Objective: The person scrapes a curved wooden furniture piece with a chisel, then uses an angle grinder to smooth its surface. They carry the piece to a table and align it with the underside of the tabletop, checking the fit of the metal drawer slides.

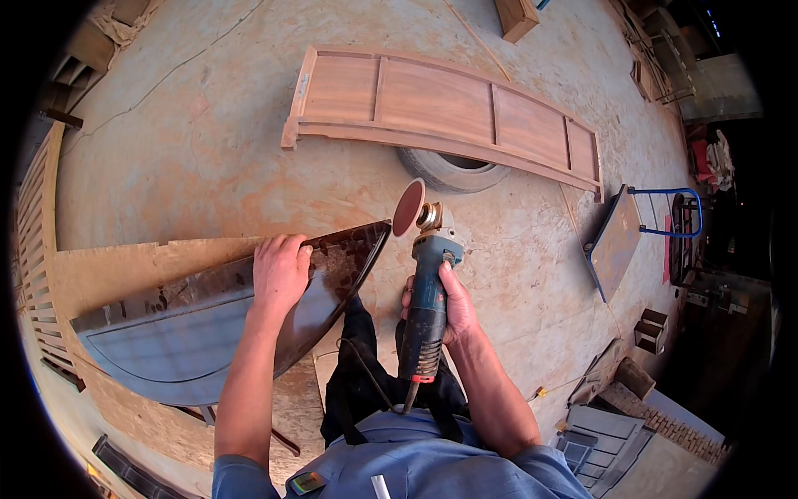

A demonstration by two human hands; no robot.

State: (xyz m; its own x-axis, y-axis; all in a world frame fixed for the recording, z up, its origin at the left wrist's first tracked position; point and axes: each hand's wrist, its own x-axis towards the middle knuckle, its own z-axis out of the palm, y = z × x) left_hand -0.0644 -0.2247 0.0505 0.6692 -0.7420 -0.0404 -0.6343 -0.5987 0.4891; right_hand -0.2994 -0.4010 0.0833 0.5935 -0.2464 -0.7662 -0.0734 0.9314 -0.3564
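My right hand (460, 309) is wrapped round the body of a blue-and-black angle grinder (426, 320). A reddish sanding disc (408, 208) is fitted to the grinder's head and stands just off the right tip of a dark, glossy wooden panel (187, 337). That panel has a straight far edge, a curved near edge and a grooved outline on its face. Over its far edge my left hand (281, 270) grips it, thumb on the near side and fingertips partly hidden. The grinder's cord (370, 370) loops down by my legs.
Beyond, a long framed wooden panel (432, 100) rests on a tyre (453, 170). A flat trolley with a blue handle (619, 241) stands at right. Plywood (158, 420) lies under the dark panel, beside a slatted wooden frame (37, 249). A small wooden box (651, 330) sits lower right.
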